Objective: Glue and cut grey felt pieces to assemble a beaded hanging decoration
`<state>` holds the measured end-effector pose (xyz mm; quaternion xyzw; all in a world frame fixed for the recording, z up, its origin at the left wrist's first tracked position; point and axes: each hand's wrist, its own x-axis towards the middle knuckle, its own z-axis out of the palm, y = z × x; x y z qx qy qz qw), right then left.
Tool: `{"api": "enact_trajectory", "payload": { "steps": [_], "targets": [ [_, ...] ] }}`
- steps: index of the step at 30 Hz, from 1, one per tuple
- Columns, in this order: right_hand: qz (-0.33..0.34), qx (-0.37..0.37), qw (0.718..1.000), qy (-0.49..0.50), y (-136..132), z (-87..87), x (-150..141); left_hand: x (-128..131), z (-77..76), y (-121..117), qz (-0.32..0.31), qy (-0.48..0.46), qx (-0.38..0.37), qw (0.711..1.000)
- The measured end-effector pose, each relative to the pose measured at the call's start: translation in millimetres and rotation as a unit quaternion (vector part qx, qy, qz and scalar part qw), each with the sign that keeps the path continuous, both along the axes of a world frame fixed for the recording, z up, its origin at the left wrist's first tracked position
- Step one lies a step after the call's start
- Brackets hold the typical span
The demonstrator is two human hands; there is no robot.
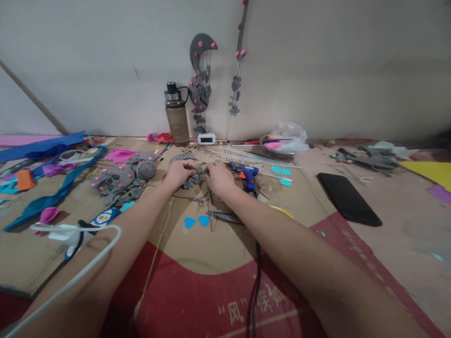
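Note:
Both my arms reach forward over a sheet of cardboard [197, 244]. My left hand [179, 173] and my right hand [219, 178] meet over a cluster of small grey felt pieces [196, 178], fingers curled and pinching at them. A blue glue gun [248, 176] lies just right of my right hand, its black cord [256, 281] running back toward me. Scissors [225, 216] and two blue felt hearts [196, 221] lie on the cardboard just in front of my hands.
Grey felt shapes and a yarn ball [145, 169] lie at left, with blue felt strips [52, 192]. A water bottle [176, 115], a small clock [206, 138] and a hanging grey felt moon [200, 80] stand at the wall. A black phone [348, 199] lies at right, and a metal bowl [278, 144] stands at the back right.

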<state>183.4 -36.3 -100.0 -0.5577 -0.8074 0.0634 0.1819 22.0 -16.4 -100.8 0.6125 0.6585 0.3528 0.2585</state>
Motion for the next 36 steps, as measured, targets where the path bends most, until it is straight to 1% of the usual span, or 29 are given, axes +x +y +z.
{"api": "enact_trajectory", "payload": {
  "steps": [9, 14, 19, 26, 31, 36],
  "targets": [
    [0.000, -0.010, 1.000, -0.005, -1.6, 2.7, 0.9, 1.4, 2.9, -2.3, 0.001, 0.004, -0.006, 1.000],
    [0.000, -0.012, 1.000, -0.003, -2.7, 3.7, 0.6, 1.7, 3.6, -3.4, -0.003, 0.022, -0.004, 1.000],
    [-0.023, -0.031, 0.999, 0.010, -3.2, 5.5, -0.2, 0.0, 0.8, -1.7, -0.012, 0.050, 0.009, 0.999],
    [-0.033, -0.016, 0.999, 0.038, -3.5, 6.9, -0.4, 1.6, 3.9, -5.3, -0.026, 0.091, 0.016, 0.995],
    [-0.019, -0.020, 0.999, 0.045, -1.7, 5.0, 0.1, 0.1, -0.5, -2.5, -0.039, 0.128, 0.034, 0.990],
    [0.001, -0.026, 0.999, 0.034, 1.7, 0.6, 3.4, 0.4, -3.8, -0.1, -0.020, 0.159, 0.038, 0.986]
  ]
}}
